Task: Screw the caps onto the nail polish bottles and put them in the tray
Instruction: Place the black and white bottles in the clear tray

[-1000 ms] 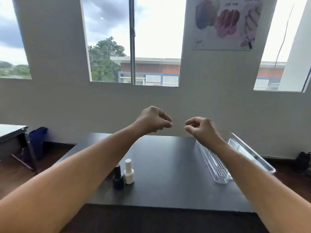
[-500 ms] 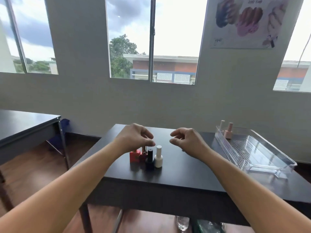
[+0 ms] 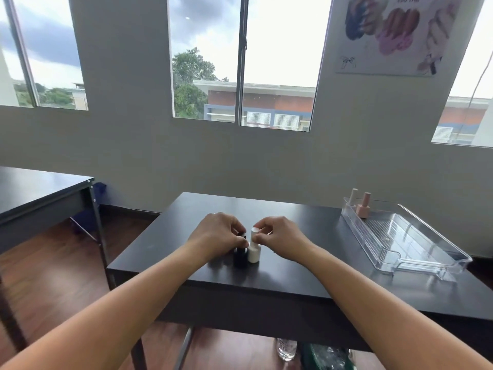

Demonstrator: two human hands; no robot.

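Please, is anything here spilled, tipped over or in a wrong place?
Nothing stands out. The left hand grips the black bottle and the right hand pinches the white bottle by their caps; both stand upright on the table. Two pink bottles stand upright at the tray's far end. No spill shows.

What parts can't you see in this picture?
In the head view:
- Black nail polish bottle: the left hand gripping it hides most of its cap.
- White nail polish bottle: the right hand pinches its cap; tightness unclear.
- Nail-art wall poster: top cut off by the frame edge.
- Clear bottle: the black table hides its top.
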